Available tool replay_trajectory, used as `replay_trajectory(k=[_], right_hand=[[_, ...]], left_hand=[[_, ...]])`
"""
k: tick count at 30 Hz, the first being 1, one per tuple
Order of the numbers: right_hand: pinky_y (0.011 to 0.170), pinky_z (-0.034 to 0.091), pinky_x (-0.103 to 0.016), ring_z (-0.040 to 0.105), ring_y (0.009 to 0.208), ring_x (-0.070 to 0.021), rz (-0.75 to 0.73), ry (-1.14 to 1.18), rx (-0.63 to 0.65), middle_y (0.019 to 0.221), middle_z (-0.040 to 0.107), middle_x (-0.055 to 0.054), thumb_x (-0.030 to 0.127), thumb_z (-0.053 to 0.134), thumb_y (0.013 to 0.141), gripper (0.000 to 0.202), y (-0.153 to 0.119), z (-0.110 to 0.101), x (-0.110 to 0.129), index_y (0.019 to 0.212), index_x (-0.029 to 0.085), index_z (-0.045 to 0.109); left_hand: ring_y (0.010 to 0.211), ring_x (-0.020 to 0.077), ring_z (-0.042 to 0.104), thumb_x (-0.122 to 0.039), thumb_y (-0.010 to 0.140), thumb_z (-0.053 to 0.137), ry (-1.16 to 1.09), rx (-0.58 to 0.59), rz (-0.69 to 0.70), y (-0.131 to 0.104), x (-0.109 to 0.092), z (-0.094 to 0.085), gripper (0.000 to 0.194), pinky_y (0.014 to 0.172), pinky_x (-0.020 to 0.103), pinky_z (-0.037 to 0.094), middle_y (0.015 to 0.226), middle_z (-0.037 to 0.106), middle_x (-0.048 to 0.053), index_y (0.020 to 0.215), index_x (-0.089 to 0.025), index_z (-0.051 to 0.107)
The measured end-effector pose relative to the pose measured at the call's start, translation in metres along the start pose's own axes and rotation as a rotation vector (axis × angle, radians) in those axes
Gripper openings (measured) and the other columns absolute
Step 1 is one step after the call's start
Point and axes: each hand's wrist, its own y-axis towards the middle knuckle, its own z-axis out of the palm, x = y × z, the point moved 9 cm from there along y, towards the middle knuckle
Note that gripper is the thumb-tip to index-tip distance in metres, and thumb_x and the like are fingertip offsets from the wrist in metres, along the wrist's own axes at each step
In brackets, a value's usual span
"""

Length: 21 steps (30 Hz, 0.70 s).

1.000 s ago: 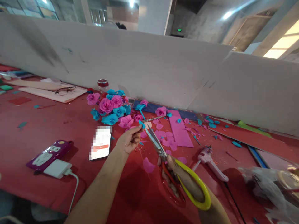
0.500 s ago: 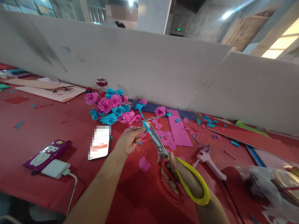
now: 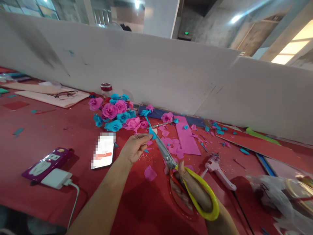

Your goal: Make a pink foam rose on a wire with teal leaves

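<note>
My left hand (image 3: 134,147) pinches a small blue piece of crepe paper (image 3: 152,133) between thumb and fingertips. My right hand (image 3: 192,191) is wrapped in the handles of large scissors (image 3: 168,158), one loop yellow and one red. The blades look nearly together, and their tips meet the blue paper beside my left fingertips. Just beyond lie pink paper petals (image 3: 172,145) and a pink paper strip (image 3: 187,135). A bunch of pink and blue paper roses (image 3: 110,111) stands behind my left hand.
A phone (image 3: 104,150) lies left of my left forearm, near a purple power strip (image 3: 46,163) with a white charger (image 3: 56,178). A pink glue gun (image 3: 218,171) and plastic bag (image 3: 271,192) lie right. A white partition (image 3: 146,65) runs behind the table.
The scissor blades have come closer together at the blue paper, and the handles have shifted slightly. My left hand keeps its pinch in nearly the same place.
</note>
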Motion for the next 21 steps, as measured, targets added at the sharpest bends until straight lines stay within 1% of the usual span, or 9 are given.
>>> replay_trajectory(k=[3,5,7,11,13,17,21], right_hand=[[0.028,0.032,-0.012,0.032,0.034,-0.0027,0.010,0.022,0.003,0.054,0.045,0.006,0.080,0.038,0.078,0.066,0.0007,-0.0008,-0.0004,0.093,0.018,0.053],[0.028,0.032,-0.013,0.032,0.034,-0.0034,-0.008,0.043,0.037,0.053,0.045,0.007,0.080,0.038,0.078,0.066,0.0014,0.0007,0.0027,0.097,0.018,0.053],[0.027,0.031,-0.013,0.031,0.033,-0.0041,-0.015,0.058,0.062,0.052,0.043,0.007,0.079,0.038,0.078,0.067,0.0019,0.0014,0.0049,0.102,0.019,0.052],[0.027,0.033,-0.013,0.032,0.033,-0.0043,-0.029,0.063,0.074,0.053,0.044,0.007,0.079,0.038,0.079,0.067,0.0030,0.0018,0.0056,0.104,0.019,0.052],[0.027,0.033,-0.013,0.032,0.034,-0.0041,-0.033,0.049,0.059,0.055,0.045,0.007,0.079,0.038,0.079,0.066,0.0030,0.0017,0.0043,0.104,0.019,0.052],[0.027,0.027,-0.011,0.027,0.033,-0.0025,-0.036,-0.014,-0.010,0.053,0.042,0.009,0.077,0.041,0.080,0.062,0.0011,-0.0010,0.0028,0.104,0.020,0.052],[0.026,0.027,-0.012,0.027,0.033,-0.0032,-0.020,-0.001,0.001,0.051,0.041,0.009,0.078,0.036,0.080,0.065,0.0015,0.0002,0.0024,0.104,0.019,0.052]], left_hand=[[0.041,-0.0024,0.025,-0.027,0.041,0.091,0.045,0.019,-0.013,-0.0001,0.0018,0.0012,0.034,0.037,0.015,0.016,0.049,0.048,-0.005,0.064,-0.009,0.073],[0.042,-0.0023,0.025,-0.027,0.042,0.091,0.072,0.041,-0.023,-0.0006,0.0030,0.0034,0.033,0.037,0.015,0.015,0.050,0.050,-0.003,0.063,-0.009,0.073],[0.042,-0.0022,0.025,-0.027,0.042,0.091,0.084,0.052,-0.031,-0.0012,0.0036,0.0049,0.032,0.037,0.015,0.015,0.049,0.049,-0.004,0.062,-0.009,0.073],[0.043,-0.0020,0.026,-0.027,0.041,0.091,0.086,0.047,-0.033,-0.0014,0.0034,0.0041,0.033,0.038,0.014,0.016,0.051,0.051,-0.003,0.062,-0.009,0.073],[0.044,-0.0020,0.027,-0.027,0.041,0.091,0.085,0.042,-0.031,-0.0009,0.0034,0.0028,0.032,0.038,0.014,0.017,0.053,0.053,-0.002,0.063,-0.010,0.074],[0.044,-0.0022,0.028,-0.027,0.043,0.090,0.086,0.038,-0.024,-0.0002,0.0030,0.0019,0.032,0.038,0.013,0.017,0.053,0.053,-0.002,0.064,-0.010,0.074],[0.043,-0.0024,0.027,-0.026,0.040,0.091,0.097,0.047,-0.036,-0.0021,0.0035,0.0044,0.033,0.038,0.014,0.016,0.051,0.051,-0.003,0.063,-0.010,0.074]])
